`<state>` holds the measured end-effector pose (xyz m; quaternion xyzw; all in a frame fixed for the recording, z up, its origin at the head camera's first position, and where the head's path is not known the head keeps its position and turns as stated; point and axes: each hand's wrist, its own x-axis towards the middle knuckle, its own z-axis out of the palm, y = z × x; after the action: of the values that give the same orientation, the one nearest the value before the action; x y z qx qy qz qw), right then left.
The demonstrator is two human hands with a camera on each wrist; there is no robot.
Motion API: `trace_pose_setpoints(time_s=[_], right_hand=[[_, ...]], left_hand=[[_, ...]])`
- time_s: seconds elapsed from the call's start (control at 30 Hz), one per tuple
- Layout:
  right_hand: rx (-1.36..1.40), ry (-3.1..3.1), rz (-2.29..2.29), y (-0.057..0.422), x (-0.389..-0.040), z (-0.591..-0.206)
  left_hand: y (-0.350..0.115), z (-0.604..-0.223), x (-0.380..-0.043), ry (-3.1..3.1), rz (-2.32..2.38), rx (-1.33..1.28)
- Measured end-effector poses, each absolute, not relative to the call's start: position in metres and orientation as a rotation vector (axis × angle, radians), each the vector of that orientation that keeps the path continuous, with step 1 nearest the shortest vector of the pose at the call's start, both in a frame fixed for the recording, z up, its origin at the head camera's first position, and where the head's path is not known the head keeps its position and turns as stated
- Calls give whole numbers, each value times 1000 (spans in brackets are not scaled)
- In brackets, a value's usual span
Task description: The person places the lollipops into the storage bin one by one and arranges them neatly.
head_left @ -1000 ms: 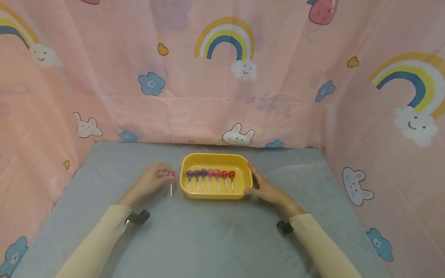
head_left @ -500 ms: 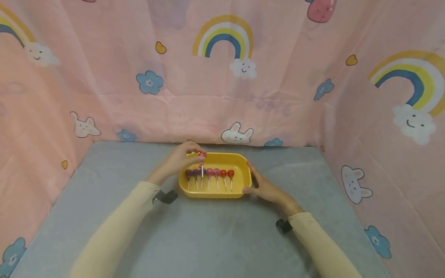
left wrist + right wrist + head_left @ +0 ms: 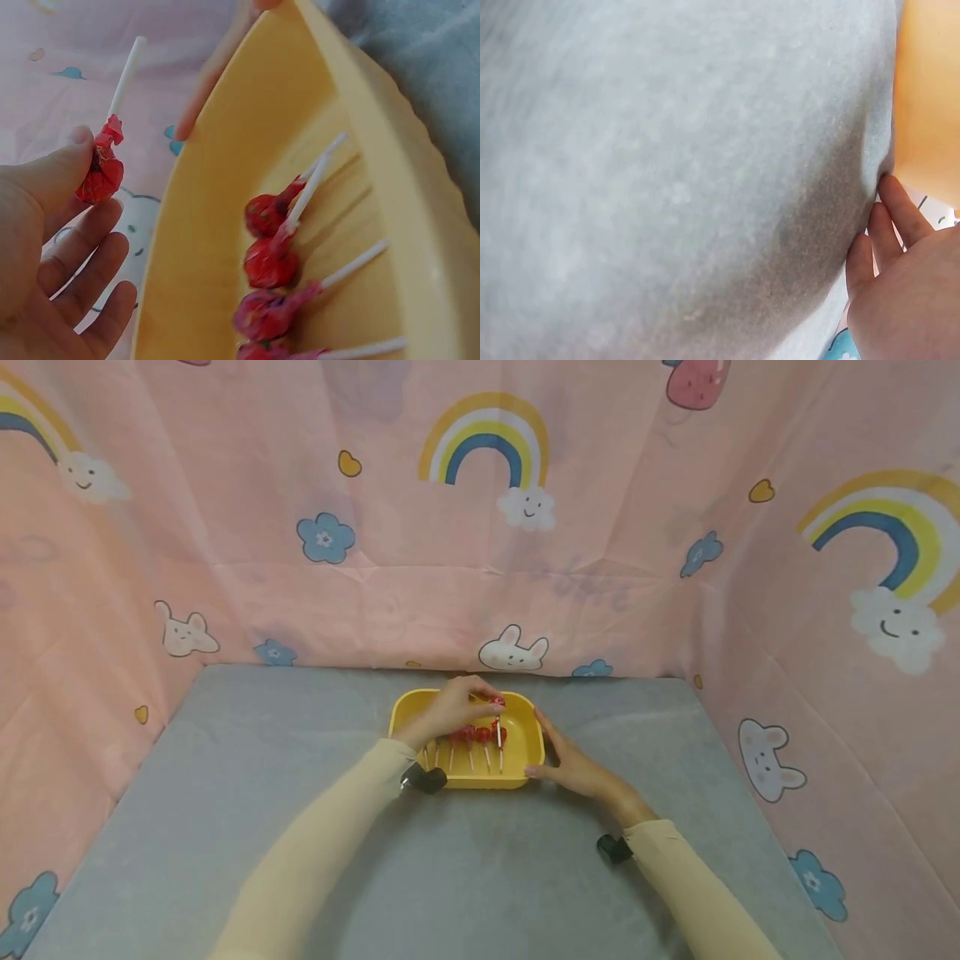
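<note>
My left hand (image 3: 452,707) is over the yellow tray (image 3: 527,737), pinching a red-wrapped lollipop (image 3: 101,178) by its head between thumb and forefinger. Its white stick points toward me in the head view. Below, a row of lollipops lies in the tray, heads away and sticks toward me; a red lollipop (image 3: 270,264) and a pinkish-purple lollipop (image 3: 262,315) show in the left wrist view. The hand covers the left part of the row. At the tray's right end, my right hand (image 3: 576,770) holds the corner, thumb on the near rim and fingers along the outer side.
A grey cloth-covered table (image 3: 480,877) lies under the tray. Behind it and at both sides hangs a pink curtain (image 3: 405,602) printed with rainbows, flowers and rabbits. Each wrist carries a small black camera, such as the left wrist camera (image 3: 426,778).
My left hand has carried the lollipop from the table left of the tray, across the row, to above the right part. The right hand stays on the tray's right end.
</note>
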<state>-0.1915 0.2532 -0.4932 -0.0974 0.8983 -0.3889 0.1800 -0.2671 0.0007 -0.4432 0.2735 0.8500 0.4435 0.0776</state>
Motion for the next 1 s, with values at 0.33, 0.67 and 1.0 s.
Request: trace_pose_setpoints(time_s=[0.33,0.67,1.0], right_hand=[[-300,2528,-1125,257,-191,-495],[-281,2536,-1105,256,-190,-495],[-295,2538,-1105,252,-191,-493]], left_hand=[[23,-463,-273,2519,1329,781],[38,-478,-273,2509,1293,768],[47,-485,-267,2509,1231,706]])
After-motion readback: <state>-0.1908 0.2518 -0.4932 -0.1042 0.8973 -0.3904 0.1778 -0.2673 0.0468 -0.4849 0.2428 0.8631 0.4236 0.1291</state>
